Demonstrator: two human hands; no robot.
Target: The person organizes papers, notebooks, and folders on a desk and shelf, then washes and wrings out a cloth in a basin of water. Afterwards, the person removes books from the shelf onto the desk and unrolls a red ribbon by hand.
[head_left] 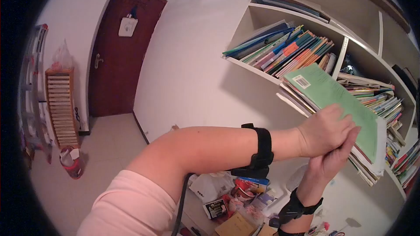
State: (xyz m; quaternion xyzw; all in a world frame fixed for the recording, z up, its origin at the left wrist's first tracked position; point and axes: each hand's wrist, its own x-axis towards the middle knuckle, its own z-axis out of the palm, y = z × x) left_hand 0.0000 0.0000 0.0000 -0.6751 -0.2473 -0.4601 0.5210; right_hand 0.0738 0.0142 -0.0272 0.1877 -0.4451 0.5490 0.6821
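Note:
A thick stack of books and papers [337, 91] with a green cover and a barcode label on top is held up, tilted, in front of the shelf. My left hand [326, 131] reaches across from the left with its fingers curled over the stack's near edge. From below, my right hand [334, 159] grips the same edge, its thumb against the green cover and its other fingers mostly hidden. The two hands touch each other. Just behind the stack, leaning books [293, 50] fill a shelf compartment.
The white wall shelf [280, 11] has more books [376, 100] in its right compartments. Below my arms lie a white plastic bag [212, 185], a brown envelope [236, 226] and assorted packets. At the left are a dark red door [124, 61], a slatted wooden rack [61, 109] and a red bin [72, 166].

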